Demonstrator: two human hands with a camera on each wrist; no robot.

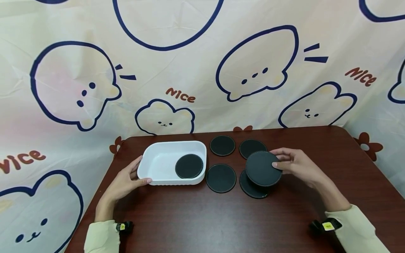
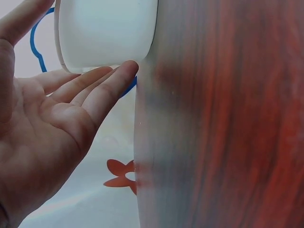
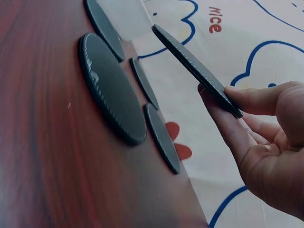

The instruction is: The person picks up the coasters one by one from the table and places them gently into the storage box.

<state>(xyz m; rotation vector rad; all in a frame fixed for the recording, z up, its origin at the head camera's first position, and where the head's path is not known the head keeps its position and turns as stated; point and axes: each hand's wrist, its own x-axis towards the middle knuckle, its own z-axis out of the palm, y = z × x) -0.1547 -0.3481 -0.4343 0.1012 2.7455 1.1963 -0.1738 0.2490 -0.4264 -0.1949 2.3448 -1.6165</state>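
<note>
My right hand [image 1: 297, 165] pinches a round black coaster [image 1: 263, 168] at its right edge, thumb on top and fingers beneath. In the right wrist view the held coaster [image 3: 194, 69] is tilted and apart from the table. Partly hidden below it lies another coaster [image 1: 253, 188]. At the left end of a white tray [image 1: 155, 165], my left hand [image 1: 126, 179] holds the corner, its thumb at the front and fingers along the side. The left wrist view shows the fingertips touching the tray's end [image 2: 107, 42]. One coaster [image 1: 189, 166] lies inside the tray, toward its right end.
Three more black coasters lie flat between the tray and my right hand: one at the back [image 1: 223, 146], one behind the held coaster [image 1: 251, 147], one in front [image 1: 221, 178]. The brown table [image 1: 202, 218] meets a printed curtain [image 1: 202, 77] at its far edge.
</note>
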